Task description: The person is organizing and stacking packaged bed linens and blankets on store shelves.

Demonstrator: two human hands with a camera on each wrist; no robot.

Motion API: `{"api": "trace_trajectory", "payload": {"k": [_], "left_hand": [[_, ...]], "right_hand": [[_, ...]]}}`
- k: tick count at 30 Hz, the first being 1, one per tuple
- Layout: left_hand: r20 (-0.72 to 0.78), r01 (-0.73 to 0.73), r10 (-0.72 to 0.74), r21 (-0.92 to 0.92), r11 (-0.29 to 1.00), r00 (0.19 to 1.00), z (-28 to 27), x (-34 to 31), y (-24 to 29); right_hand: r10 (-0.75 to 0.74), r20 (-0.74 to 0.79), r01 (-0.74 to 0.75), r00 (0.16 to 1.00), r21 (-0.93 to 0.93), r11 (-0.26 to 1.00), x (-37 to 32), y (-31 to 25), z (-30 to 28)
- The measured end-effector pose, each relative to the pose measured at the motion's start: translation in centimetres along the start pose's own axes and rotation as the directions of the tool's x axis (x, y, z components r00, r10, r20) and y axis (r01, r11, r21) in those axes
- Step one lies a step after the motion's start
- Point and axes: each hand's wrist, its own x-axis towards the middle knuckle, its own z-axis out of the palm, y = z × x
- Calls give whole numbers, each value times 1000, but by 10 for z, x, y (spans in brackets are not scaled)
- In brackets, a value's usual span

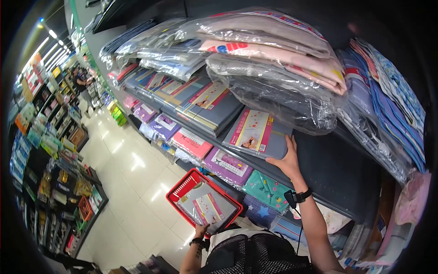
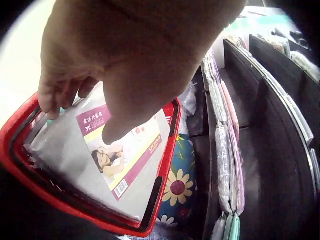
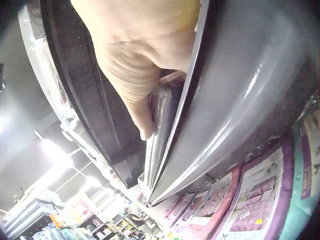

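Note:
In the head view, my right hand (image 1: 288, 160) reaches to a shelf and touches a flat, clear-wrapped grey bedding package (image 1: 278, 134). Its thumb lies at the front edge and its fingers stretch along the right side. In the right wrist view, the straight thumb (image 3: 140, 117) lies against the package's edge (image 3: 162, 122); the other fingers are hidden. Low down, my left hand (image 1: 201, 231) holds a red shopping basket (image 1: 172, 195) at its rim. Another grey package (image 2: 65, 150) lies in the basket, under the left thumb (image 2: 112, 127) in the left wrist view.
Stacked grey packages (image 1: 182, 98) sit left on the same shelf. Above are bulky plastic-wrapped pink bundles (image 1: 283, 61); lower down, coloured packs such as a purple one (image 1: 244, 176). A tiled aisle (image 1: 123, 182) runs left, with another person (image 1: 82, 86) farther along and opposite shelves.

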Motion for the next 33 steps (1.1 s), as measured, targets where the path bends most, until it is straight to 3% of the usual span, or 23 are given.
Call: {"api": "trace_trajectory", "payload": {"k": [2, 3, 6, 7, 8, 10, 11, 12, 14, 17, 18, 19, 20, 21, 22, 23, 24, 25, 26, 28, 29, 32, 33], "left_hand": [[-8, 10, -10, 3, 1000, 1000, -3, -15, 20], [-2, 67, -68, 119, 991, 998, -5, 2, 4], [-72, 66, -55, 155, 986, 996, 0, 30, -30], [61, 98, -108, 144, 985, 992, -5, 5, 4], [68, 95, -106, 150, 984, 992, -7, -5, 18], [-47, 107, -98, 250, 962, 994, -2, -13, 31], [-210, 48, 24, 332, 942, 978, 8, 31, -24], [-187, -13, 58, 234, 972, 981, 11, 26, -19], [-269, 48, 19, 242, 969, 963, 16, 49, -41], [-270, 134, -35, 358, 924, 962, 16, 13, 7], [-202, 114, -39, 377, 919, 979, 13, 5, 17], [-135, -173, 191, 134, 976, 972, 15, -8, 21], [-76, -160, 172, 142, 977, 982, 14, 22, -13], [-88, 47, -35, 134, 990, 995, 13, 1, 12], [-103, -137, 137, 14, 991, 985, 16, -1, 7], [-86, 94, -98, -51, 994, 991, 14, 7, 1], [8, 222, -222, -83, 972, 975, 6, -1, 12], [-57, 123, -145, -284, 951, 988, 11, -26, 40], [-114, 55, -94, -300, 952, 989, 12, -27, 43], [-40, 91, -127, -487, 869, 991, 8, -32, 53], [-45, 98, -138, -491, 866, 989, 4, -34, 56], [-63, -163, 153, -520, 839, 986, -13, -50, 68], [-23, -110, 119, -577, 809, 993, -21, -64, 75]], "right_hand": [[27, -3, -27, 1000, -3, 1000, -3, -1, 2], [10, -36, -11, 999, -17, 1000, -4, -4, 3], [-1, -67, -2, 998, -42, 999, -7, -9, 8], [4, -65, -7, 998, -47, 999, -7, -11, 10], [9, -72, -13, 997, -51, 999, -8, -15, 11], [23, -78, -27, 997, -47, 999, -12, -23, 11], [-11, -51, 7, 999, -83, 997, -13, -25, 12], [-74, -50, 68, 996, -101, 993, -15, -20, 15], [-61, 43, 70, 997, -240, 968, -15, -25, 13], [-127, 25, 128, 992, -331, 935, -15, -17, 16], [-125, 52, 135, 991, -328, 935, -14, -17, 15], [-152, 18, 149, 988, -322, 935, -13, -16, 14], [-179, 1, 171, 984, -309, 935, -13, -16, 15], [-170, 0, 162, 985, -316, 935, -14, -16, 15], [-165, -3, 156, 986, -321, 934, -13, -12, 18], [-181, -26, 164, 983, -309, 937, -13, -3, 20], [-194, -64, 167, 979, -301, 939, -13, 2, 24], [-197, -37, 178, 980, -289, 941, -14, -3, 27], [-196, -64, 163, 979, -338, 927, -14, -11, 24], [-193, -81, 147, 978, -388, 910, -16, -17, 21], [-205, -84, 161, 975, -372, 914, -16, -15, 20], [-217, -79, 181, 973, -320, 930, -18, -23, 19], [-266, -84, 230, 960, -303, 925, -19, -26, 17]]}}
